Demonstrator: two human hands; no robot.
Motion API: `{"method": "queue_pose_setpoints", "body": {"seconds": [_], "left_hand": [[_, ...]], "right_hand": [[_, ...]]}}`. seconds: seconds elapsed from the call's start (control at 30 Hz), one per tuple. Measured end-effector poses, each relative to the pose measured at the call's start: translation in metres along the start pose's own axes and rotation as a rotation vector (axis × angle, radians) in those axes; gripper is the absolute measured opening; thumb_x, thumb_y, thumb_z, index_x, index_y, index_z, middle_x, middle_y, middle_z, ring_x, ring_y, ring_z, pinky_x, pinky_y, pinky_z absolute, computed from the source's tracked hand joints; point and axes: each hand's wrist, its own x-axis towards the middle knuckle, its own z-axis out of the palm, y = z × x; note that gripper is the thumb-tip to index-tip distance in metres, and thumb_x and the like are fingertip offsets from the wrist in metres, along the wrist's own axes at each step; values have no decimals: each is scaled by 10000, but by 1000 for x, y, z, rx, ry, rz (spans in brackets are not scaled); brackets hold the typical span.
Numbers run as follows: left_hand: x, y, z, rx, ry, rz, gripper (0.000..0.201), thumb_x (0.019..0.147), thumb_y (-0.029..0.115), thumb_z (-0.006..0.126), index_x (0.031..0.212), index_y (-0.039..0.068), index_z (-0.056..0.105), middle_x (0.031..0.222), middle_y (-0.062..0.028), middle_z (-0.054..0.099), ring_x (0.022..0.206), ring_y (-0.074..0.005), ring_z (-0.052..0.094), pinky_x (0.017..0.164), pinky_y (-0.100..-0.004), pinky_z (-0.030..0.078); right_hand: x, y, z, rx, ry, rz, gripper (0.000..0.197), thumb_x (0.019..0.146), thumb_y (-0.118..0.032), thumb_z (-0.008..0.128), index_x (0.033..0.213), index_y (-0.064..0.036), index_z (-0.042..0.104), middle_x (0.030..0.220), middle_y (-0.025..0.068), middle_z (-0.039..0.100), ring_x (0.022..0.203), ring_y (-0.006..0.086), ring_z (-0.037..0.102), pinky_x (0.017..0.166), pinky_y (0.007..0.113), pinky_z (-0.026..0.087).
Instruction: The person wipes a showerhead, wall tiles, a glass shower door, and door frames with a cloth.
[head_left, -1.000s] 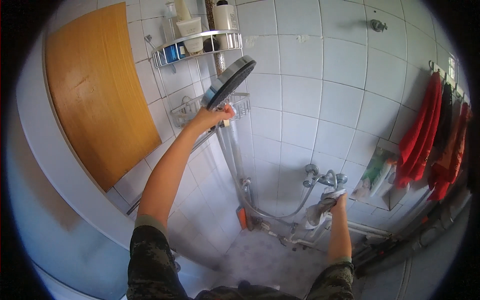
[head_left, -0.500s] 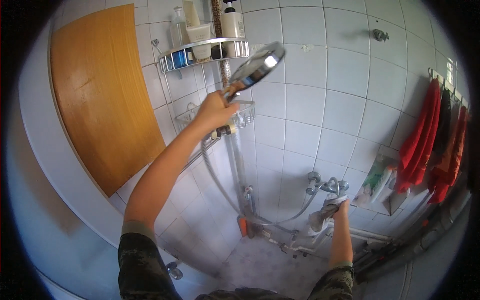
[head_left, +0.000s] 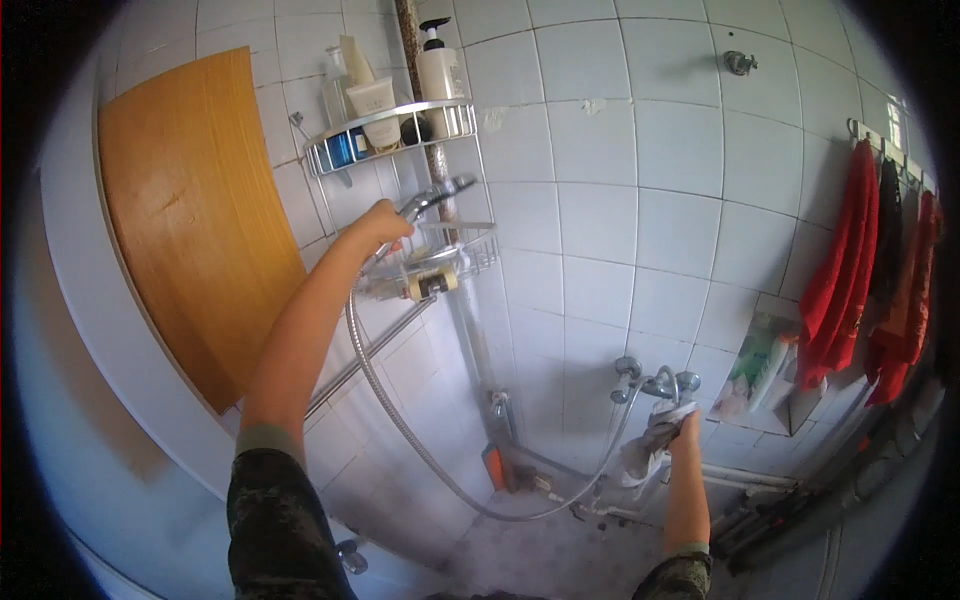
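My left hand (head_left: 382,224) is closed round the handle of a chrome shower head (head_left: 438,194), in front of the corner shelves. The shower head is seen nearly edge-on. From its handle a metal hose (head_left: 408,450) hangs in a long loop down and across toward the wall-mounted mixer tap (head_left: 655,380). Low on the right, my right hand (head_left: 688,432) grips a crumpled grey-white cloth (head_left: 650,452) just below the tap. The cloth hangs down from my fingers and hides part of the tap.
A wire corner shelf (head_left: 392,128) carries bottles and a tube; a lower rack (head_left: 480,250) sits beneath. A holder bracket (head_left: 432,284) is beside it. Red towels (head_left: 842,270) hang on the right wall. Pipes (head_left: 740,480) run low. A wooden panel (head_left: 190,220) is at left.
My left hand has moved left and slightly down with the shower head, which has turned from showing its broad side to nearly edge-on. My right hand keeps the cloth near the tap.
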Motion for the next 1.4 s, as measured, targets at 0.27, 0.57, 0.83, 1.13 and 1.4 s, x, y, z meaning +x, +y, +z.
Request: {"method": "queue_pose_setpoints", "body": {"seconds": [0.27, 0.57, 0.83, 1.13, 1.4], "left_hand": [[21, 0, 15, 459, 103, 120, 341, 643, 130, 648, 952, -8, 604, 851, -185, 651, 814, -303, 640, 725, -358, 498], [43, -61, 13, 388, 115, 377, 426, 578, 133, 756, 968, 60, 600, 943, -136, 637, 889, -300, 607, 767, -363, 475], [47, -69, 22, 456, 216, 359, 483, 653, 173, 704, 1114, 123, 570, 1022, -120, 631, 964, -302, 596, 807, -389, 471], [23, -56, 17, 611, 209, 161, 678, 654, 265, 710, 1261, 150, 432, 1204, -133, 530, 1117, -354, 494, 905, -561, 360], [-27, -36, 32, 248, 807, 554, 555, 695, 85, 634, 1222, 75, 460, 1172, -152, 506, 1125, -330, 452, 930, -467, 362]], "right_hand": [[-4, -2, -7, -17, -32, 35, 700, 892, -632, 221, 1228, -69, 465, 1126, 152, 576, 985, 327, 586, 851, 484, 479], [-5, -6, 7, -77, 52, 8, 749, 840, -694, 223, 1128, -88, 557, 1064, 135, 609, 978, 333, 577, 847, 493, 464], [-7, -12, 4, -79, 19, 45, 665, 877, -624, 243, 1116, -84, 549, 1031, 145, 614, 919, 334, 601, 820, 490, 483], [-40, -12, 29, -56, 43, 22, 661, 861, -620, 212, 952, -86, 591, 848, 123, 620, 738, 285, 600, 625, 407, 522], [-11, -11, 15, 11, -117, 37, 555, 874, -519, 312, 1078, -64, 555, 943, 150, 621, 840, 343, 616, 729, 472, 522]]}}
